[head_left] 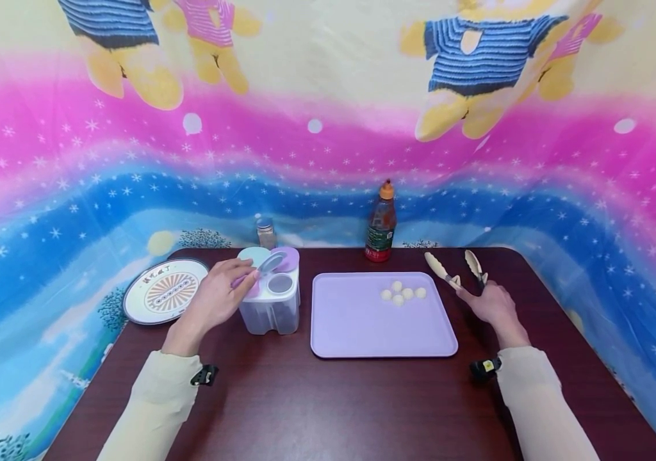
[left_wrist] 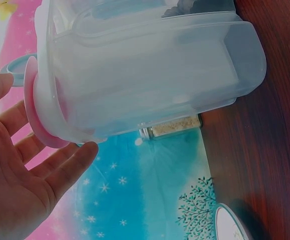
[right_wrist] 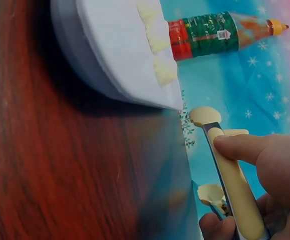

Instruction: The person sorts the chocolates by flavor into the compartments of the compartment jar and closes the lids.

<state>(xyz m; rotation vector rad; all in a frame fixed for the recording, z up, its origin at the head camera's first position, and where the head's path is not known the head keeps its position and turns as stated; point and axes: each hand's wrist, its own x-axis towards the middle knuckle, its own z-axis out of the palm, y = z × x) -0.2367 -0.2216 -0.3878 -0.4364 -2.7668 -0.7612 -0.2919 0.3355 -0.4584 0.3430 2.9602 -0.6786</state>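
Observation:
My left hand rests over a clear compartment container with coloured lids. Its thumb touches a raised grey-blue lid, beside an uncovered round opening. In the left wrist view, the loosely extended fingers lie by the pink lid and the container's rim. At the right, my right hand grips cream-tipped tongs, whose two arms stand spread apart with nothing between the tips. A lilac tray lies between the hands, with several small pale round pieces at its upper right.
A red sauce bottle with an orange cap stands behind the tray. Behind the container is a small glass jar. A patterned white plate lies at the table's left edge. Patterned cloth surrounds the dark wooden table.

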